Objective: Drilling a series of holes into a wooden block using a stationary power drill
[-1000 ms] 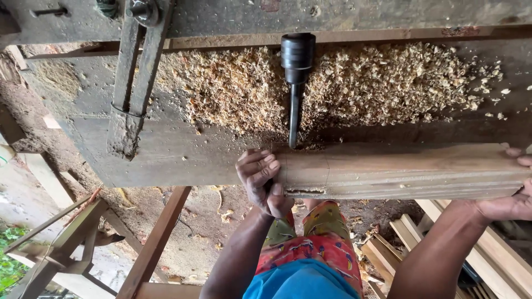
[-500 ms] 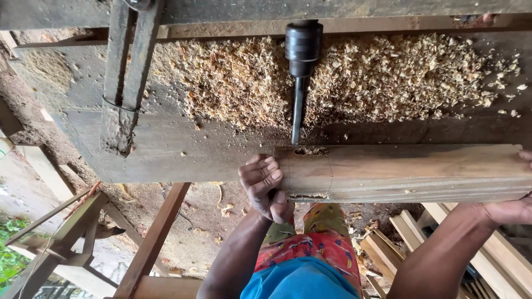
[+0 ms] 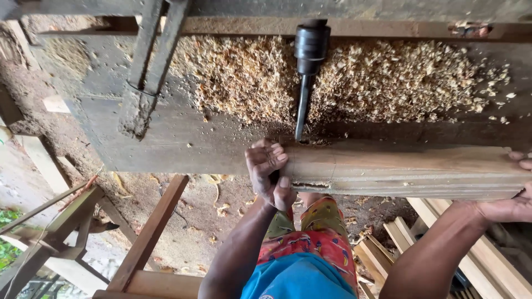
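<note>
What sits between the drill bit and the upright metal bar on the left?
In the head view, a heap of wood shavings covers the machine table between the metal bar and the drill bit.

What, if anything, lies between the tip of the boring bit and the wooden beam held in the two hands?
Nothing visible does. The dark bit points straight at the far edge of the wooden beam, near the end gripped by the left hand. Wood shavings lie around its tip; the right hand holds the other side.

Wood shavings (image 3: 354,77) heaped across the far machine table (image 3: 183,138), a grey lever (image 3: 147,72) far left, stacked timber offcuts (image 3: 443,238) near right.
</note>
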